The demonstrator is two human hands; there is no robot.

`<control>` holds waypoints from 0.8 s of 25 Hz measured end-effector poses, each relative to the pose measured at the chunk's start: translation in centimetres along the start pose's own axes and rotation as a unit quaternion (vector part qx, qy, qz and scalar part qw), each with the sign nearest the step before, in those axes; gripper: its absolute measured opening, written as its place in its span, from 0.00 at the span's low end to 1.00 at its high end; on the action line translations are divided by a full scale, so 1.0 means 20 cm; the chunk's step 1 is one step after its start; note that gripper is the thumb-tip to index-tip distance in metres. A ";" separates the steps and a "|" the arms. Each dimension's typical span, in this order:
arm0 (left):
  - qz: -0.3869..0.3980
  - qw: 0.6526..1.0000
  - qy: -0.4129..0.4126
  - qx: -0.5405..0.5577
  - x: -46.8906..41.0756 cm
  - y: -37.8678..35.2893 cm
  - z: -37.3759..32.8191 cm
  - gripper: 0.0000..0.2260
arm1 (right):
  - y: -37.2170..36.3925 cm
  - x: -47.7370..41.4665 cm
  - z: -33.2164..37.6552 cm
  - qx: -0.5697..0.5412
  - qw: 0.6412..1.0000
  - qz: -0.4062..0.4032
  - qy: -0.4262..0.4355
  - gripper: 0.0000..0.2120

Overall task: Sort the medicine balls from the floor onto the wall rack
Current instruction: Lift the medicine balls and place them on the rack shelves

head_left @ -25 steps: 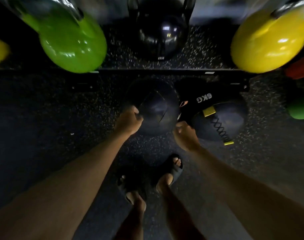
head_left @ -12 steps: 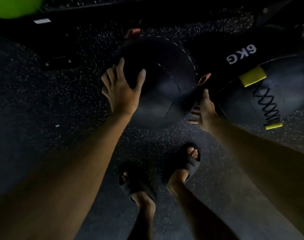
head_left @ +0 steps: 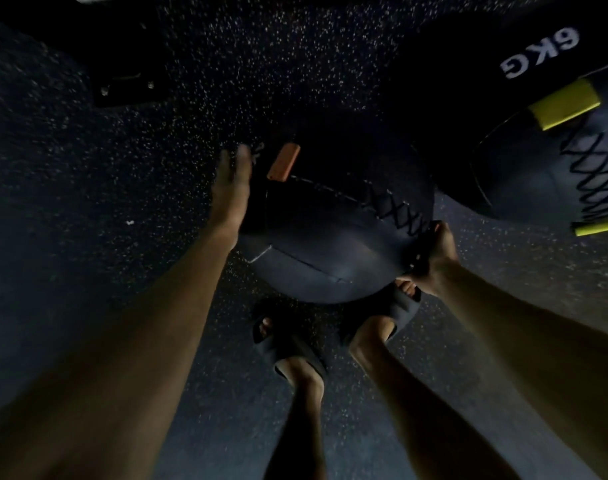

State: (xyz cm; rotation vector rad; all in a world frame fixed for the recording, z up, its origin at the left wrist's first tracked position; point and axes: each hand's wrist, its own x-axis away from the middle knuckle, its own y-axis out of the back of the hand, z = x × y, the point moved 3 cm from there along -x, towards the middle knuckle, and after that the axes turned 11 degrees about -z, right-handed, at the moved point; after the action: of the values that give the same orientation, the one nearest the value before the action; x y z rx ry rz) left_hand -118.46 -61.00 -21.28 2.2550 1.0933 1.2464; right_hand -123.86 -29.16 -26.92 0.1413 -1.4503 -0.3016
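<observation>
A dark medicine ball with an orange tab (head_left: 333, 233) and black lacing is held between both my hands, just above my feet. My left hand (head_left: 231, 192) presses flat against its left side, fingers pointing away from me. My right hand (head_left: 432, 252) cups its lower right edge from beneath. A second dark medicine ball marked 6KG (head_left: 534, 143), with yellow tabs and black lacing, lies on the floor at the upper right, close beside the first.
Black speckled rubber floor (head_left: 157, 174) all around. A dark rack base plate with bolts (head_left: 125, 88) lies at the upper left. My feet in dark slides (head_left: 288, 344) stand right under the held ball.
The view has dropped closer to the floor. My left hand slid from the ball's top to its left side, my right hand went under its right edge, and the ball has turned and come toward me.
</observation>
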 end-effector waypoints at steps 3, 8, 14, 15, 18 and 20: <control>0.075 0.997 -0.005 0.001 0.01 -0.04 -0.01 0.25 | -0.01 0.02 -0.04 -0.009 1.000 -0.006 0.000 0.23; 0.077 0.996 0.036 0.000 0.10 0.03 0.01 0.28 | 0.06 0.17 -0.05 -0.060 0.997 -0.014 0.045 0.27; 0.093 0.992 0.073 0.044 0.41 0.30 -0.15 0.33 | 0.33 0.69 -0.06 -0.058 0.990 -0.065 0.109 0.29; 0.091 0.992 0.073 0.048 0.47 0.38 -0.22 0.34 | 0.38 0.83 -0.05 -0.055 0.988 -0.074 0.128 0.30; 0.095 0.993 0.056 0.040 0.65 0.61 -0.47 0.41 | 0.50 1.30 0.01 -0.034 0.980 -0.098 0.171 0.32; 0.110 0.993 0.032 0.038 0.81 0.82 -0.67 0.44 | 0.61 1.69 0.05 -0.024 0.970 -0.108 0.218 0.32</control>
State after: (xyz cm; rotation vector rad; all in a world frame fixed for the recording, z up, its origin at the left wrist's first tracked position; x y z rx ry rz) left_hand -116.72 -60.08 5.31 2.4640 0.9496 1.3921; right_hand -120.40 -27.04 8.86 0.3082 -0.9918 -0.4519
